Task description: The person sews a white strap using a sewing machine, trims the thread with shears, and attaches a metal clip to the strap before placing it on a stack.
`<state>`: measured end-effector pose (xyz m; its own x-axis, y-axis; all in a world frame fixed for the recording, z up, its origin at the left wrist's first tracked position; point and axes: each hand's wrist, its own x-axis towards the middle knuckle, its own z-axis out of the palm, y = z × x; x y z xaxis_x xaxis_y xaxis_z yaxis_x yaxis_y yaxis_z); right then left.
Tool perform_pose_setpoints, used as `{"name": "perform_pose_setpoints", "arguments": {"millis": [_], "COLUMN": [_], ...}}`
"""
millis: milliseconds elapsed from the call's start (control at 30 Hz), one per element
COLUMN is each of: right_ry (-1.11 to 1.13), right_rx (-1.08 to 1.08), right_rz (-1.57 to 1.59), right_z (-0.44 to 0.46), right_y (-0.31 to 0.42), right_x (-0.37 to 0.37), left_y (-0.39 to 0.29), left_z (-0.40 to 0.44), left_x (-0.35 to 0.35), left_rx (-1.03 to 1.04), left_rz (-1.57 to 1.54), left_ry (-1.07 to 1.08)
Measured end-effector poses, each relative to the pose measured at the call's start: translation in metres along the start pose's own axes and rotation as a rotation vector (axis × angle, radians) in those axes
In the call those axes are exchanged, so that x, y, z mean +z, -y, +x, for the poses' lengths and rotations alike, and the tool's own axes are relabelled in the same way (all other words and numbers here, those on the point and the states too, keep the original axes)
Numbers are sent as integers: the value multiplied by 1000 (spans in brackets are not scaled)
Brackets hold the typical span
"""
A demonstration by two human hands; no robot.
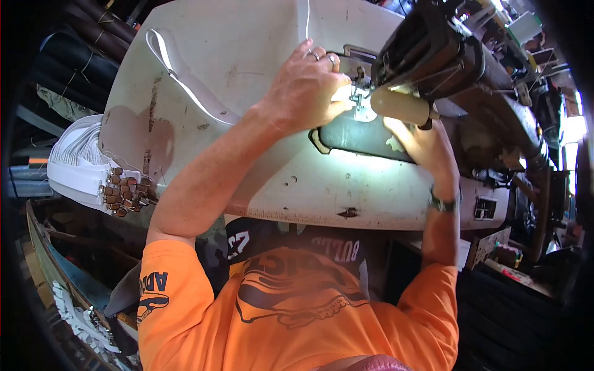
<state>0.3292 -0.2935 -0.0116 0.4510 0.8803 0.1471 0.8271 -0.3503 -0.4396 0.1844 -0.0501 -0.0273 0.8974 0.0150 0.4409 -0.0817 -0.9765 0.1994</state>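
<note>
My left hand (309,86) is closed on a white strap (342,93) just left of the needle and presser foot (359,97) of a sewing machine (427,55). Rings show on its fingers. A thin white length (307,18) runs up from behind this hand. On the other side of the needle, my right hand (427,148) reaches in over the dark bed plate (359,140), its fingers bent toward the presser foot. A tan cylinder (401,106) covers part of those fingers, so what they hold is hidden. Bright light falls on the stitching spot.
A looped white strap (185,88) lies on the worn white machine table (260,185). At the left edge hangs a bundle of white straps (77,161) with brown-metal ends (124,191). White scraps (83,318) lie lower left. Dark rolls (80,62) stand beyond the table.
</note>
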Motion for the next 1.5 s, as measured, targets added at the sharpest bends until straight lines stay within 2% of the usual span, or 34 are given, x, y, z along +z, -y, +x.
{"name": "perform_pose_setpoints", "arguments": {"millis": [67,100,133,167,200,233,267,300,367,433,500,533,567,667,700,733,800,867,900,933,1000,1133,1233,1267,1367,1400,1467,1500], "right_ry": [51,27,75,-42,-265,-486,-631,-666,-435,-80,60,-78,-234,-720,-818,-872,-843,-784,-816,-816,-798,-944,-538,-502,-374,-386,-478,-646], "right_rx": [-105,-235,-291,-306,-214,-84,40,154,300,233,587,717,833,222,160,205,395,461,497,499,500,401,660,851,396,334,251,353], "right_rz": [-3,17,155,139,25,-126,-305,-484,-697,-686,441,486,537,782,719,594,213,74,288,329,416,562,381,537,-65,-145,-157,112], "right_z": [-22,-41,-53,-67,-79,-80,-71,-61,-58,-81,-90,-92,-85,-122,-127,-120,-107,-100,-86,-88,-100,-107,-98,-87,-95,-95,-97,-99], "right_y": [39,56,55,43,-1,-48,-104,-173,-335,-461,-439,-363,-250,-225,-224,-228,-251,-266,-222,-214,-213,-228,-221,-213,-231,-233,-235,-238], "right_x": [-47,-80,-117,-152,-190,-232,-273,-314,-379,-395,-396,-363,-316,-255,-250,-256,-280,-287,-267,-261,-246,-235,-280,-285,-292,-292,-280,-269], "left_y": [-1,1,1,1,2,2,1,1,-1,-1,0,1,2,2,1,2,0,2,2,2,1,5,16,19,32,38,47,49], "left_z": [-1,-1,-2,-2,-3,-3,-2,0,0,0,0,1,1,-1,0,0,4,3,2,2,2,5,8,8,10,11,7,5], "left_x": [1,2,5,8,12,11,8,5,4,3,4,5,6,9,9,5,-1,4,7,8,11,9,3,2,-1,-1,-4,-6], "left_rx": [-17,-24,-29,-28,-10,-16,-19,-20,-23,-22,-17,-12,-7,-11,-15,-43,-52,-42,-49,-53,-71,-100,-147,-153,-196,-217,-252,-259], "left_rz": [7,20,30,36,33,32,30,30,10,14,33,41,45,43,43,34,-2,-7,-15,2,21,111,81,127,225,231,214,191], "left_ry": [-5,-14,-18,-20,-76,-43,-16,9,11,-3,-20,-29,-35,-39,-37,-10,71,27,-7,-21,-50,-70,-44,-57,-111,-123,-147,-159]}}
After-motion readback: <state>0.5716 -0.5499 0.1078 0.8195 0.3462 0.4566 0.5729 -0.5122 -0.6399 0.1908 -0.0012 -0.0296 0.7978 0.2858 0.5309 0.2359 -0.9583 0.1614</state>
